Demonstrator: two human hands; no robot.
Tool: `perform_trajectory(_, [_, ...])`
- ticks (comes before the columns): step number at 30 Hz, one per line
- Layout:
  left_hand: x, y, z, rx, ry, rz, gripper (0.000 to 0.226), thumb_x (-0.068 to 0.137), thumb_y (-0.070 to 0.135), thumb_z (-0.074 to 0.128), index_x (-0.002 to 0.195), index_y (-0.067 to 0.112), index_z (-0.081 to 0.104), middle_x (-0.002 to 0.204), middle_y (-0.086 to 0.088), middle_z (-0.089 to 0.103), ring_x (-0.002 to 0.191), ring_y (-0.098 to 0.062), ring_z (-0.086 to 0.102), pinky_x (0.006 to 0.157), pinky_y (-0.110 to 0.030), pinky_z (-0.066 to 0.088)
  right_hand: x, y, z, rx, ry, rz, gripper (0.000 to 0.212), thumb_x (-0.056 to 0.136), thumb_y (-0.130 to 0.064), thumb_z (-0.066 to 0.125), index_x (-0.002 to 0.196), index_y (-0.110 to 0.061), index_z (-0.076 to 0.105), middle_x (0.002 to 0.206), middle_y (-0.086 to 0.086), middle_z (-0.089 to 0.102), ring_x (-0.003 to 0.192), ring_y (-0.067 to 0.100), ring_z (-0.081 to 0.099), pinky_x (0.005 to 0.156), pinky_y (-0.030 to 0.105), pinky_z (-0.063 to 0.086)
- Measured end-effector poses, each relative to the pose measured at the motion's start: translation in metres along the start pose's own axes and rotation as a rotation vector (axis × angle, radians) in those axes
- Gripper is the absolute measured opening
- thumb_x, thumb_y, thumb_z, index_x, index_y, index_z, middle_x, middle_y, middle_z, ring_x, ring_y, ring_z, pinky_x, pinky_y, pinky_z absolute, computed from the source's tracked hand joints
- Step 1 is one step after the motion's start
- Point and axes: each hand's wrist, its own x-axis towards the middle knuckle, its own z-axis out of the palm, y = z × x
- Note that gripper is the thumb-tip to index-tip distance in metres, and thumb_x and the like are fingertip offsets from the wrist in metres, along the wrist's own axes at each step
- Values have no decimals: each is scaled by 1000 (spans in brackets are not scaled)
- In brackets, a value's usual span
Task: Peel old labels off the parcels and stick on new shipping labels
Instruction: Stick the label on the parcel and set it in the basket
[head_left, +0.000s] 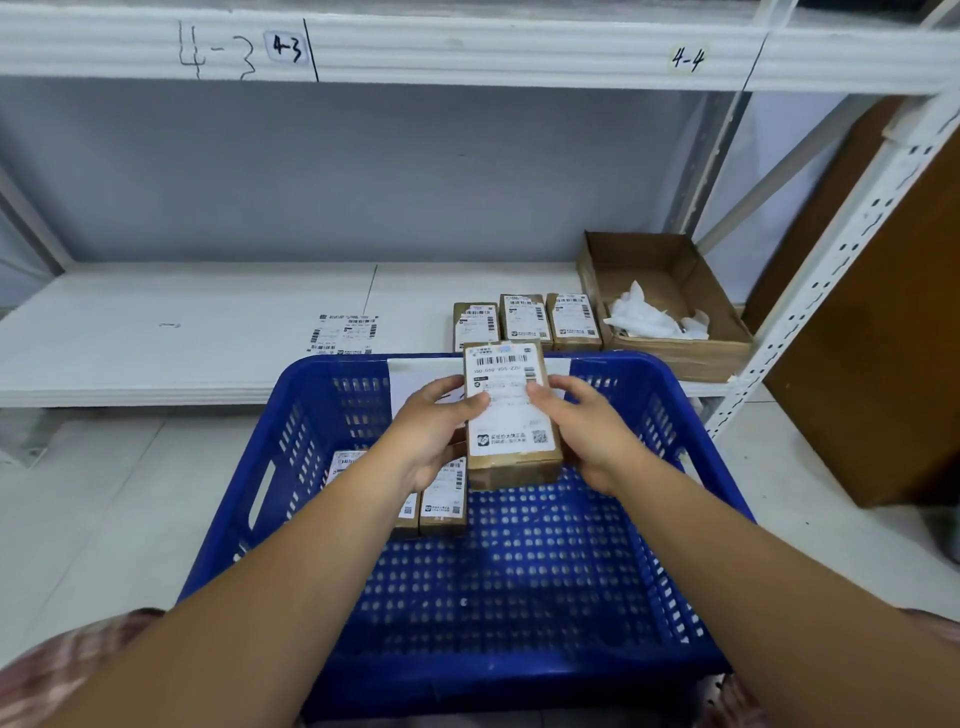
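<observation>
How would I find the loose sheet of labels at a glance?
Start at the white shelf behind the blue basket. Left of the row of three parcels lies the label sheet, flat on the shelf: paper only, no brown box beneath it.

entry: one person, as we see them from the head camera.

left hand (431, 436): bare; the thumb nail looks short and plain.

right hand (587, 431): bare likewise, with the same short, plain thumb nail; of its fingers (569, 385) we see only the upper edges.

left forearm (270, 597): bare from the wrist down to the lower edge of the view.

right forearm (753, 597): bare in the same way.

clothing: checked fabric (67, 665) in pink, dull red and white shows at the lower left corner, with a like patch at the lower right. we cannot tell which garment it is, since the cloth is blurred there.
</observation>
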Motion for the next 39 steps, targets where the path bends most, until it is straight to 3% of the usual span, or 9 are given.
perform_trajectory(4, [24,-24,-5,-69,43,28,30,92,5,58,121,13,56,97,-6,70,87,-22,68,80,-38,55,10,28,3,-27,-142,125,53,96,-21,62,140,-39,39,112,0,71,100,18,66,78,42,54])
perform_trajectory(10, [62,-77,-2,143,263,167,15,90,3,59,92,17,65,106,-12,68,97,-26,65,88,-40,53,46,79,2,8,-26,206,52,95,-18,63,142,-23,42,118,5,68,96,23,67,85,49,57])
perform_trajectory(14, [91,-122,-14,366,222,112,24,91,0,55,111,8,65,111,-6,65,96,-17,61,81,-27,50,73,116,3,-32,2,285,49,95,-20,63,139,-16,40,129,9,61,101,25,64,82,44,56])
perform_trajectory(20, [133,-164,-24,500,160,-36,32,92,11,52,122,11,64,118,-2,66,105,-18,62,97,-39,49,113,171,7,-122,9,319,53,99,-16,56,148,-15,35,140,9,56,115,25,61,101,42,49])
perform_trajectory(27, [165,-197,-25,722,152,-104,28,92,13,53,119,10,63,113,1,64,108,-19,57,88,-21,40,148,211,8,-183,11,419,45,100,-1,44,143,-15,42,136,11,57,104,21,56,69,29,47])
perform_trajectory(31, [179,-210,-29,913,51,-59,38,94,16,51,132,8,52,127,-4,58,117,-21,53,87,-19,39,168,234,12,-189,21,418,50,96,6,46,140,-18,46,129,9,62,114,26,62,98,42,52])
perform_trajectory(33, [185,-219,-31,1115,-49,6,51,94,26,52,141,10,41,134,-8,51,129,-28,41,102,-30,37,176,241,16,-205,4,407,51,94,4,51,135,-25,49,126,6,65,110,24,64,99,44,51])
perform_trajectory(35, [190,-226,-32,1309,-133,19,64,93,36,52,148,12,27,147,-12,36,140,-30,20,113,-37,24,183,248,19,-252,7,381,52,92,3,53,134,-27,49,124,4,65,107,23,63,97,42,52])
perform_trajectory(39, [199,-238,-33,1492,-226,-8,67,94,38,51,149,15,20,156,-14,15,145,-31,-2,118,-42,12,194,255,22,-375,48,338,70,91,0,57,151,-22,28,131,5,56,111,25,59,90,36,53])
